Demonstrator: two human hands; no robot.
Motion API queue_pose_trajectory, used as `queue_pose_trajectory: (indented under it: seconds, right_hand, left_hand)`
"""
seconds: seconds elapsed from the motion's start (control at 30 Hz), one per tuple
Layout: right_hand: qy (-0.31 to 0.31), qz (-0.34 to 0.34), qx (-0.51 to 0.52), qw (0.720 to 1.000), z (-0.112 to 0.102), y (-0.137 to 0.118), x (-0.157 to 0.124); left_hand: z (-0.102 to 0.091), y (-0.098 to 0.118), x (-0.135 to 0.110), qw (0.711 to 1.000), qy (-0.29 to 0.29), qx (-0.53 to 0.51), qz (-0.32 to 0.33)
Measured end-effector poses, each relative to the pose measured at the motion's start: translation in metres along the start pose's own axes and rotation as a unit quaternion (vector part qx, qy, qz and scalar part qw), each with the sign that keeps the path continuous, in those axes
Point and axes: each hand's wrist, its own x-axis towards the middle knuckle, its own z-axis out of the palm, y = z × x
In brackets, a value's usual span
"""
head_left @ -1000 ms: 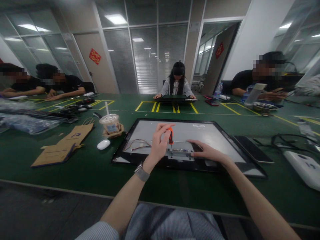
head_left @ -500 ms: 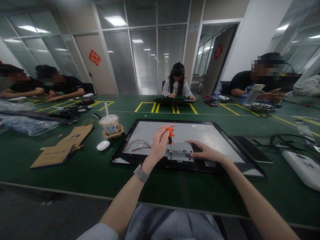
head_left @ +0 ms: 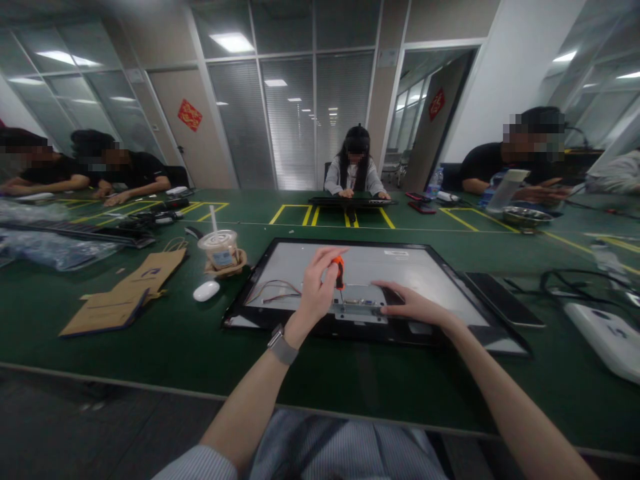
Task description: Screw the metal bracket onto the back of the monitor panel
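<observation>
A flat display panel (head_left: 425, 270) with a black frame lies back side up on the green table. Near its front edge sits a metal bracket (head_left: 357, 309) with video ports. My left hand (head_left: 317, 283) holds a screwdriver (head_left: 341, 273) with an orange and black handle between thumb and fingers. It stands nearly upright, its shaft going down to the bracket's left part; the tip is too small to make out. My right hand (head_left: 413, 303) rests at the bracket's right end, thumb and fingers spread apart and touching it. A thin cable (head_left: 275, 290) lies on the panel's left.
Left of the panel are an iced drink cup (head_left: 221, 248) in a carton holder, a white mouse (head_left: 207, 291) and a brown paper bag (head_left: 145, 280). On the right lie a black slab (head_left: 503, 298), cables and a white device (head_left: 605, 340). Several people sit around the table.
The fingers of my left hand have shifted slightly around the screwdriver's handle, which has turned a little. My right hand and the panel have stayed in place.
</observation>
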Motion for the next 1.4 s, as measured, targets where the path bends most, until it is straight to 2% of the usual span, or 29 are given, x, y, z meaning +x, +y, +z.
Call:
queue_pose_trajectory:
  seconds: [0.2, 0.3, 0.43, 0.53, 0.63, 0.73, 0.83, 0.93, 1.07, 1.27, 1.4]
  right_hand:
    - [0.001, -0.006, 0.006, 1.000, 0.001, 0.001, 0.001]
    - [0.004, -0.004, 0.006, 1.000, 0.002, 0.002, 0.001]
    - [-0.001, -0.001, 0.001, 1.000, 0.001, 0.001, 0.000]
    - [-0.005, 0.003, 0.003, 1.000, 0.000, -0.001, -0.001]
    - [-0.007, 0.004, 0.005, 1.000, 0.000, -0.002, -0.001]
    - [-0.006, 0.000, 0.002, 1.000, 0.000, -0.001, 0.000]
    - [-0.005, 0.001, -0.001, 1.000, 0.000, 0.000, 0.000]
    - [-0.007, -0.001, -0.001, 1.000, 0.000, -0.001, 0.000]
    - [-0.004, 0.009, -0.001, 1.000, 0.000, -0.002, -0.001]
    - [-0.006, 0.018, 0.003, 1.000, -0.001, -0.005, -0.002]
    - [-0.004, 0.008, 0.002, 1.000, 0.000, -0.003, -0.002]
  left_hand:
    - [0.001, 0.001, 0.002, 0.998, 0.018, 0.050, 0.025]
    - [-0.001, 0.004, 0.003, 0.997, -0.014, 0.063, 0.035]
    - [-0.004, 0.002, 0.005, 0.997, -0.068, 0.042, 0.015]
    - [-0.006, -0.002, 0.006, 0.997, -0.060, 0.054, 0.011]
    - [-0.008, -0.002, 0.006, 0.995, -0.051, 0.083, 0.036]
    - [-0.010, 0.000, 0.005, 0.993, -0.071, 0.086, 0.040]
    - [-0.010, -0.001, 0.006, 0.994, -0.091, 0.047, 0.025]
    - [-0.011, -0.003, 0.007, 0.995, -0.086, 0.033, 0.023]
    - [-0.012, 0.000, 0.008, 0.994, -0.067, 0.075, 0.048]
    - [-0.012, 0.001, 0.007, 0.995, -0.098, 0.030, 0.023]
    - [-0.012, -0.003, 0.006, 0.994, -0.073, 0.074, 0.036]
